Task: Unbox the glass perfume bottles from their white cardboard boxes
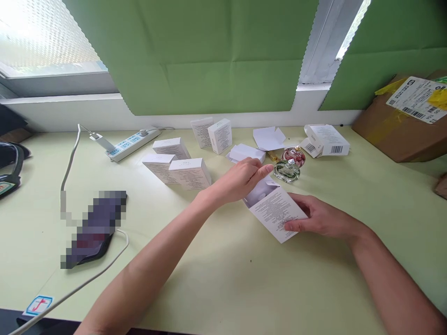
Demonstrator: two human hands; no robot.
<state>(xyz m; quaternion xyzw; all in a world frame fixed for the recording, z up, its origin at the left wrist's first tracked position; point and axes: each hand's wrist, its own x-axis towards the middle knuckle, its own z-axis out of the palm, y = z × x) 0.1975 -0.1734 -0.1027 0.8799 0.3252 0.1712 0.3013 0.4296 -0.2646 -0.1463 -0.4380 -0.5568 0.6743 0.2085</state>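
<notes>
My right hand (314,216) grips a white printed carton (277,214) from its right side, thumb on the text face. The carton lies tilted, its open end facing up and left, with a pale inside showing. Over that open end is my left hand (246,174), its fingers curled down and thumb pointing right; whatever its fingertips hold is hidden. Just behind the carton stand a green-tinted glass perfume bottle (287,171) and a pink-red glass perfume bottle (294,157). White folded card (246,152) lies behind my left hand.
Several white cartons (190,173) stand left of my hands, others (221,136) near the wall. An opened carton (331,139) lies back right. A power strip (134,144), a phone (98,228) and a white cable (104,270) lie left. A cardboard box (401,121) sits far right.
</notes>
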